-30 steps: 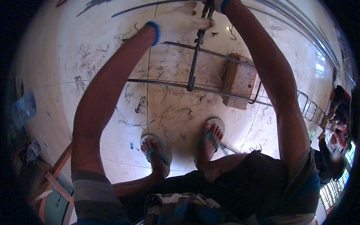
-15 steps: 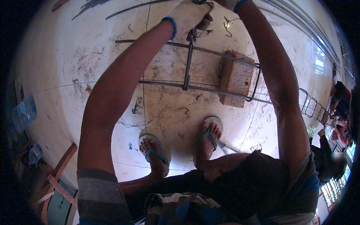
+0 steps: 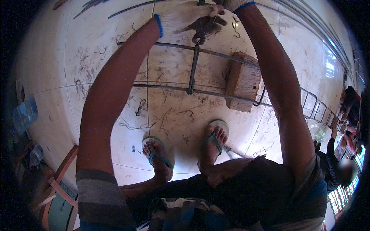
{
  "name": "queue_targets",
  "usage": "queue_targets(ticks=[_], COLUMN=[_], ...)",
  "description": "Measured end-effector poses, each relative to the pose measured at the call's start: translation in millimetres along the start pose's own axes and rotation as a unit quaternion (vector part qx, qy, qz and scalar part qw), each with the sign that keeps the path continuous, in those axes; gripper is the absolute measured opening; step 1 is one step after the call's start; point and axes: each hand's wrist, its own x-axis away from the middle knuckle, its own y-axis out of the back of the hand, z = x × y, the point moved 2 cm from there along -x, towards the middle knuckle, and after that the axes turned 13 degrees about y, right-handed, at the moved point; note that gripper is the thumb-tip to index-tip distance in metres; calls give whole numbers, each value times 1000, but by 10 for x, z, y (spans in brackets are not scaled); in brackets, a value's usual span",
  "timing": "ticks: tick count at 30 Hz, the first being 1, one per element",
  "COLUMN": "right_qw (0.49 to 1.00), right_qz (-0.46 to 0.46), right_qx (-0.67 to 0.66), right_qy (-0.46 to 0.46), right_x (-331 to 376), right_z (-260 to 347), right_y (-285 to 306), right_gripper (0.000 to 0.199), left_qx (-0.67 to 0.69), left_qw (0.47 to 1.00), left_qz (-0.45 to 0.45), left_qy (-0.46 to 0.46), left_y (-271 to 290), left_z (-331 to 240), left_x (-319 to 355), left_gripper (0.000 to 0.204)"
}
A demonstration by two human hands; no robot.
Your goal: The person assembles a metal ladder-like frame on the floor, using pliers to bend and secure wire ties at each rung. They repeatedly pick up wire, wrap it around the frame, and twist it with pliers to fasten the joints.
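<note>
My left hand [image 3: 189, 17], in a pale knit glove with a blue cuff, is at the top middle, its fingers curled loosely around a pair of pincers [image 3: 198, 37]. The dark jaws sit at the top of a steel stirrup [image 3: 194, 69], where it meets the far rebar [image 3: 173, 45] of a long cage. My right hand [image 3: 234, 5], gloved too, is close beside the left; the upper edge cuts it off and its fingers are hidden. A second rebar [image 3: 216, 93] runs nearer my feet. Beneath the cage stands a reddish brick [image 3: 243, 82].
Bits of tie wire [image 3: 140, 107] litter the tiled floor. Long steel bars [image 3: 308, 27] lie at the far right. The cage [image 3: 316, 106] stretches rightward toward people [image 3: 343, 173]. A wooden frame [image 3: 63, 169] and a clear plastic bottle [image 3: 26, 115] stand left. My sandalled feet [image 3: 158, 154] are below the cage.
My left hand has shifted left and slightly down, its fingers looser around the pincers. The right hand has moved a little left, into fuller view. At right, a person's arm has moved.
</note>
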Motion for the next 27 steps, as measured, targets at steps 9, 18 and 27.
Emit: queue_targets(ticks=[9,18,27], right_qw=[941,964,993], right_qz=[-282,-212,-20], right_qx=[169,156,99], right_qy=[82,25,66], right_x=[184,124,199], right_z=[120,51,-189], right_y=[82,22,-112], right_gripper=[41,48,56], left_qx=[-375,-367,-298], left_qw=[923,881,908], left_qz=[-5,100,94], left_qy=[91,282,281], left_y=[186,-43,-136], left_z=[86,183,160], left_x=[843,451,446], left_gripper=[59,48,43])
